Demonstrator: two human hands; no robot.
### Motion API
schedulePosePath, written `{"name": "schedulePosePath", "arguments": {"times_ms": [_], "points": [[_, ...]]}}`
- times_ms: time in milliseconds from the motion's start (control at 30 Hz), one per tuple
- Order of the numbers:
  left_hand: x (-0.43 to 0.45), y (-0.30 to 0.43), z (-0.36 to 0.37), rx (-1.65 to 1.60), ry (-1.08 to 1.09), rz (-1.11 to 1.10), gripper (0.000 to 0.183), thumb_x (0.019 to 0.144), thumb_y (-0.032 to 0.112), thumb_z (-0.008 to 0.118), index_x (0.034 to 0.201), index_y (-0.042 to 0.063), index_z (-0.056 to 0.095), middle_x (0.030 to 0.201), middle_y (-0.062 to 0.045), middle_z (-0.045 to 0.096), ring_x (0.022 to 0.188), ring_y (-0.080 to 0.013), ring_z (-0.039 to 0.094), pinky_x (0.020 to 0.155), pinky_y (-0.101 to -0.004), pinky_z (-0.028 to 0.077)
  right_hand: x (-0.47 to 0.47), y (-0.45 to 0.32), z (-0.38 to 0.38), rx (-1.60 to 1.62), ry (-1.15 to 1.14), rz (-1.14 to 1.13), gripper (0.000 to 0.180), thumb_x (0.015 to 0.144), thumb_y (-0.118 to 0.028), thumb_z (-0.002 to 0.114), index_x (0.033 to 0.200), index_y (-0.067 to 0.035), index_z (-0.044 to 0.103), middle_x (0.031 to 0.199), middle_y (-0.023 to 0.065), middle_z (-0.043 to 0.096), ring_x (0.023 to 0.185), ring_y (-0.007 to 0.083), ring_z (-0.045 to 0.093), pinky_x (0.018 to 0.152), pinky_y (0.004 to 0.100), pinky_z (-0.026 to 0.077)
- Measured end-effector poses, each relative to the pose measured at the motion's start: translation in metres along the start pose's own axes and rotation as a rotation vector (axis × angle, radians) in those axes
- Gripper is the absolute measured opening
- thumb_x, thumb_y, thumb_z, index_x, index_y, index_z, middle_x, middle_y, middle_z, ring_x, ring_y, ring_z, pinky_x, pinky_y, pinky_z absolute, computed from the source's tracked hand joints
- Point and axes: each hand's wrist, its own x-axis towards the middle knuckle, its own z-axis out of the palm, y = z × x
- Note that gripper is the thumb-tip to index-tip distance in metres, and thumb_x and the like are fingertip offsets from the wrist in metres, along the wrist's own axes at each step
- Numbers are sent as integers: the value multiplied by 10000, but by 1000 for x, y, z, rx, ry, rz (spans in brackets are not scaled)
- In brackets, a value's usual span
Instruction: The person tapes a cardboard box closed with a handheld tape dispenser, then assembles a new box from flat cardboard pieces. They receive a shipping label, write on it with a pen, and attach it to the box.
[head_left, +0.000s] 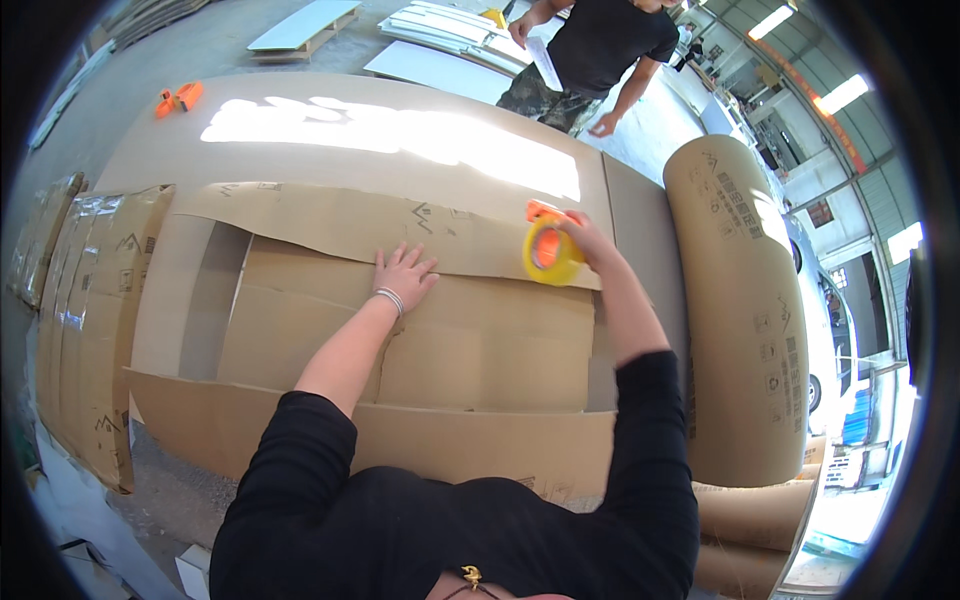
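Note:
A large cardboard wrapper (495, 345) lies spread over the table before me, with inner cardboard sheets in its middle. Its long far flap (337, 217) is folded inward, while the near flap (480, 435) hangs towards my body. My left hand (406, 276) presses flat, fingers spread, at the far flap's edge. In my right hand (589, 240) is an orange tape dispenser with a roll of yellow tape (534, 259), held over the right part of that flap. The tape's free end cannot be made out.
Another orange tape dispenser (178, 99) sits at the table's far left corner. Taped cardboard packages (97, 322) stand at left. A big roll of corrugated cardboard (739, 315) is upright at right. Across the table stands a person (600, 52) holding a paper. Stacked white boards (450, 34) lie behind.

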Motion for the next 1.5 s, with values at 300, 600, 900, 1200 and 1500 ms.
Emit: {"name": "schedulePosePath", "arguments": {"times_ms": [300,600,900,1200,1500], "points": [[-1,-4,4,-57,37,9,503,977,549,327,1405,322,464,1559,11,277,1454,-251,182,1155,-595,82,140,-41,75,-382,-87,371,423,877,-338,555,1158,-23,588,1051,126,675,877,249,688,770,375,560],[-1,-5,11,-121,88,2,474,968,526,375,1359,301,522,1541,4,315,1443,-249,215,1160,-587,88,52,-57,81,-438,-282,397,453,839,-357,580,1155,-36,624,1084,123,672,940,236,675,791,366,547],[-30,34,-39,-44,17,51,688,915,617,406,1445,180,397,1549,-60,297,1442,-277,220,1134,-642,83,-101,-4,107,-522,-109,58,473,788,-332,579,1179,-84,674,1000,146,700,901,258,667,821,344,521],[-200,86,67,160,-73,454,737,928,546,412,1488,81,293,1581,-91,200,1466,-242,145,1120,-657,75,-84,1,108,-389,-205,289,436,789,-396,614,1104,-110,708,1000,121,704,911,225,683,789,358,544],[-201,86,82,176,3,436,628,980,450,355,1491,92,285,1589,-66,182,1468,-201,140,1121,-656,94,-274,48,132,-459,-196,136,455,757,-351,636,1133,-98,673,996,186,694,955,342,664,838,394,525]]}}
